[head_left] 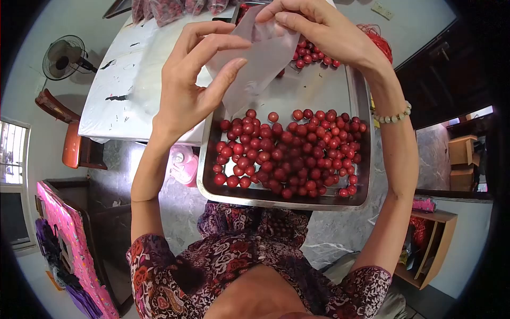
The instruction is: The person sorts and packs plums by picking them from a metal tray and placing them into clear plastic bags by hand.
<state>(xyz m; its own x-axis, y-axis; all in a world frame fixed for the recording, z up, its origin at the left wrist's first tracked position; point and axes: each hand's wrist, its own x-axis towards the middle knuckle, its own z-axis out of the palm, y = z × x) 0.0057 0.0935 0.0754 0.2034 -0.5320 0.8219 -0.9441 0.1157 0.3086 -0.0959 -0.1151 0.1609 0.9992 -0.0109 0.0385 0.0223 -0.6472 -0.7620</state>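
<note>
Bag (pixel 263 58), clear plastic, is held up over the far half of the steel tray (pixel 362 106). Our left hand (pixel 194 80) pinches its left edge, our right hand (pixel 319 29) grips its top. Red cherries (pixel 289 154) fill the tray's near half, below the bag.

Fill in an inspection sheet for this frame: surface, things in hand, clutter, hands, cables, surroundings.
Surface: white table with dark scuffs.
Things in hand: clear plastic bag, held above a steel tray of small red fruits.
Clutter: filled bags at the table's far edge; red mesh beside the tray.
Hands: left hand and right hand both pinch the bag.
Cables: nothing seen.
Surroundings: electric fan, orange chair, cardboard boxes.
</note>
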